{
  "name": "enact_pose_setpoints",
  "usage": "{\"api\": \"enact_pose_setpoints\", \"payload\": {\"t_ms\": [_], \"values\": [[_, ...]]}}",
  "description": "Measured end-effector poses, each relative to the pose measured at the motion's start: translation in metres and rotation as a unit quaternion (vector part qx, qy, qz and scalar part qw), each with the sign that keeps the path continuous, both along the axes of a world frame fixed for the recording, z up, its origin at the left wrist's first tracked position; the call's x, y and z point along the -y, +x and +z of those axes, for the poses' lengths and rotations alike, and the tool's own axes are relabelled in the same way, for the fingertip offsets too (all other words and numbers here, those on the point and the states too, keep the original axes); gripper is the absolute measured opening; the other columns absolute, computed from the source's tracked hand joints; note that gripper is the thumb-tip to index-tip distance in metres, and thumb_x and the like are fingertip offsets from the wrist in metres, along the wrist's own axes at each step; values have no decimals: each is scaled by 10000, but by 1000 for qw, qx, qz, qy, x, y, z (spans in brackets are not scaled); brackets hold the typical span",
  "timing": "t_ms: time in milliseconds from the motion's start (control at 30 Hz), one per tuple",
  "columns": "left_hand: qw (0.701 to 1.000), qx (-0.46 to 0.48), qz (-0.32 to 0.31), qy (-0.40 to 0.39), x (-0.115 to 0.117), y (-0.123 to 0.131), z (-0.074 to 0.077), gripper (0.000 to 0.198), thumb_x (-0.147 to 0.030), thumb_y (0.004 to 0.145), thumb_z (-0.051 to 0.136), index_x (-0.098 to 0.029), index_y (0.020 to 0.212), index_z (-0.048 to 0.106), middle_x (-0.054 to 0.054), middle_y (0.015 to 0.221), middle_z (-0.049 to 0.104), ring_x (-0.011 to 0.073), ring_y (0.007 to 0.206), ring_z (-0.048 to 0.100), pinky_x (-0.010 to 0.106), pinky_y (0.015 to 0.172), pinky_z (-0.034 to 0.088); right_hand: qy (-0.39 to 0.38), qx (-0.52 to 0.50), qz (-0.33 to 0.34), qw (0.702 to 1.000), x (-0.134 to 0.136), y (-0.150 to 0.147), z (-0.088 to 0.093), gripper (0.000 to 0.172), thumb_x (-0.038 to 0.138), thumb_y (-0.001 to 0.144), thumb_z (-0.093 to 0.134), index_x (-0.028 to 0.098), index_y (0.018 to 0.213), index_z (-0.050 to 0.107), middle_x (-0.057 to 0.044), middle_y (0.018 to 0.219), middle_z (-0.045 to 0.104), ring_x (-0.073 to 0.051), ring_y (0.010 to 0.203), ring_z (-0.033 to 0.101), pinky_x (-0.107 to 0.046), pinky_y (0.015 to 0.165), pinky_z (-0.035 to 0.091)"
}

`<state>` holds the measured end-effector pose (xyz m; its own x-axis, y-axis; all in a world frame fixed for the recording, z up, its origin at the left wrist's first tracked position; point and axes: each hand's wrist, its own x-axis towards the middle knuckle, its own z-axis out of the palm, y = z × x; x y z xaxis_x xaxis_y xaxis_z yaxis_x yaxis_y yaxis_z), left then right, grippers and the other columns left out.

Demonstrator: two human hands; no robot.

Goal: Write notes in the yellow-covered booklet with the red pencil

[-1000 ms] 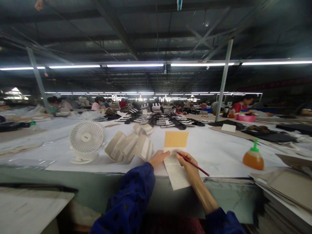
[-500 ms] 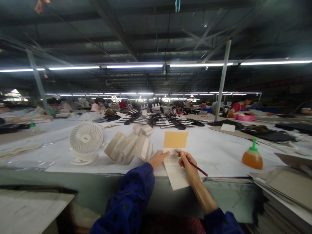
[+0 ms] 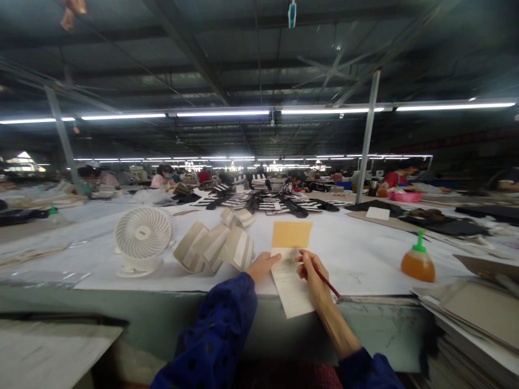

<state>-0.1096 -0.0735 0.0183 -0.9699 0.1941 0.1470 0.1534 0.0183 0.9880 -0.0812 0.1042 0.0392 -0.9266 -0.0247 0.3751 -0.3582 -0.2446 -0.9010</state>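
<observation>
A sheet of paper (image 3: 292, 286) with faint lines of writing lies at the front edge of the white-covered table, its lower end hanging over. A yellow-orange slip (image 3: 291, 234) is at its top. My left hand (image 3: 263, 266) pinches the sheet's left edge, thumb on top. Over the right side of the sheet, my right hand (image 3: 314, 273) is closed around a dark red pen (image 3: 329, 285), whose rear end slants down to the right. The pen's tip is hard to make out by the fingers. Beige-and-white striped curled pieces (image 3: 239, 247) stand left of my left hand.
A white fan (image 3: 144, 232) stands at the left. At the right are a bottle of orange liquid with a green nozzle (image 3: 418, 263) and stacked boards (image 3: 478, 313). Black-and-white striped pieces (image 3: 271, 202) lie farther back. Several people sit beyond.
My right hand has tilted the pen slightly more upright, and its tip end has shifted a little to the right. The left hand keeps its hold on the paper. The view has shifted slightly.
</observation>
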Motion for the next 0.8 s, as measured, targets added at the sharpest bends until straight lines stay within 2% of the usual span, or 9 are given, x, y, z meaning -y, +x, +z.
{"api": "enact_pose_setpoints", "payload": {"t_ms": [200, 433, 667, 800], "values": [[999, -3, -18, 28, -7, 11, 14, 528, -524, 790, 594, -95, 1091, 657, 131, 1052, 679, 256, 980, 639, 337, 868, 485, -22, 14, 14, 1000, 2, 1, 1, 399, 519, 849, 537, 191, 1073, 578, -31, 844, 631, -88, 571, 485, -251, 513, 346], [1000, -1, -9, 11, -4, 7, 8, 549, -530, 792, 588, -77, 1095, 652, 153, 1083, 664, 285, 1014, 623, 387, 919, 460, -31, 18, 15, 999, 0, -5, -5, 401, 514, 849, 547, 186, 1077, 574, -32, 847, 628, -79, 567, 486, -240, 519, 360], [999, -19, -23, 17, -8, 14, 17, 529, -492, 814, 578, -86, 1148, 634, 138, 1122, 651, 265, 1003, 629, 354, 892, 477, -36, 26, 8, 999, 1, -1, -1, 417, 521, 831, 562, 177, 1067, 568, -44, 857, 642, -88, 563, 488, -243, 498, 352], [999, -19, -23, 17, -7, 14, 17, 526, -485, 818, 578, -96, 1169, 624, 134, 1156, 635, 263, 1004, 628, 360, 893, 475, -37, 27, 8, 999, 1, 0, 1, 427, 536, 813, 574, 184, 1055, 570, -38, 850, 646, -91, 552, 480, -248, 491, 355]]}}
